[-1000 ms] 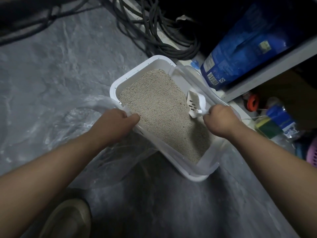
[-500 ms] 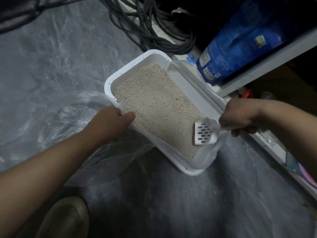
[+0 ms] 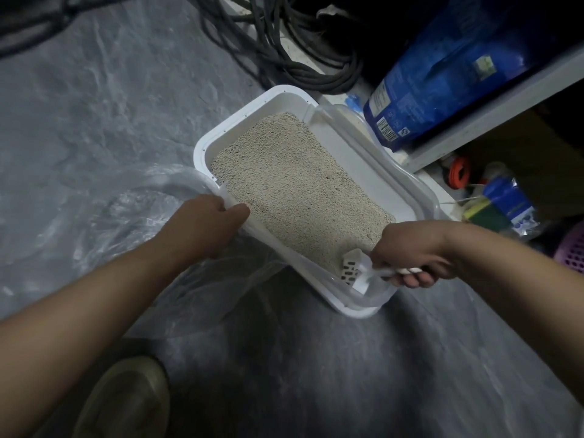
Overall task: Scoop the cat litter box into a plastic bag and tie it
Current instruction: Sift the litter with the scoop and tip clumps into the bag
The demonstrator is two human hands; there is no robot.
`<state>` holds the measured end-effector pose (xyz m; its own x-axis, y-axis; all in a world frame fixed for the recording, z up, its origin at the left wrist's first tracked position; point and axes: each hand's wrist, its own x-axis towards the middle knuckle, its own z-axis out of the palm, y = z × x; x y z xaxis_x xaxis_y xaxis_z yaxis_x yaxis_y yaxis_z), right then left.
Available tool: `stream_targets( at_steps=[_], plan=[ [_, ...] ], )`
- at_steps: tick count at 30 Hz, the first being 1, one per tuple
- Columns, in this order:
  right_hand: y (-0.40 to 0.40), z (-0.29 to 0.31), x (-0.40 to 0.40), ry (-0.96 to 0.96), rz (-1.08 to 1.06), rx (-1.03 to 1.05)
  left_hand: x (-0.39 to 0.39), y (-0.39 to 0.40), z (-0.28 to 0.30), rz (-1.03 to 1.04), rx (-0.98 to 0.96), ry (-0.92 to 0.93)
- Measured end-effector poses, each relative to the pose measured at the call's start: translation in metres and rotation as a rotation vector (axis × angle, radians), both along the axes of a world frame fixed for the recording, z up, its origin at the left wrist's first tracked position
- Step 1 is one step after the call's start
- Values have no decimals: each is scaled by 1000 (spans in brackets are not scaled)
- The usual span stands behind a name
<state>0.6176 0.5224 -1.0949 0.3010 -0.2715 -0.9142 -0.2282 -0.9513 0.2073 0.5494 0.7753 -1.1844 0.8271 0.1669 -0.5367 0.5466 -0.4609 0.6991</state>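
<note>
Gripping the white handle of a slotted scoop (image 3: 355, 267), the right hand (image 3: 410, 248) has its fingers curled fully round it, the fingertips showing underneath; the scoop's perforated head is tipped down into the near right corner of the litter box (image 3: 252, 109), touching the litter (image 3: 294, 188) there. The left hand (image 3: 202, 226) grips the box's near left rim, thumb over the edge and inside, fingers wrapped round the outside, and seems to pinch the clear liner edge along with it, though that cannot be told for certain. The litter box is a white rectangular tray lying diagonally on the grey floor (image 3: 94, 90), filled with pale beige granules spread fairly level, with a translucent raised collar along its right and near sides. A clear plastic bag (image 3: 126, 222) lies crumpled on the floor just beside the box on its left, running under the left forearm and touching the tray's side. Beyond the box, coiled dark cables (image 3: 303, 61) lie on the floor, and a blue sack (image 3: 442, 74) leans by a pale shelf edge (image 3: 493, 112). A shoe (image 3: 126, 403) shows at the bottom left.
</note>
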Motion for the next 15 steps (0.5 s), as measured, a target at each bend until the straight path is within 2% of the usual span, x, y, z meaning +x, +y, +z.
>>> stream_targets(
  at_steps=[5,10,15],
  plan=[
    [-11,3,-7,-66,-59,37,0,-1,1,7,-6,14],
    [-21,-12,-21,-203,-364,215,0,-2,2,17,-16,24],
    [-22,-19,-34,-243,-402,311,-1,-3,4,26,-27,31]
  ],
)
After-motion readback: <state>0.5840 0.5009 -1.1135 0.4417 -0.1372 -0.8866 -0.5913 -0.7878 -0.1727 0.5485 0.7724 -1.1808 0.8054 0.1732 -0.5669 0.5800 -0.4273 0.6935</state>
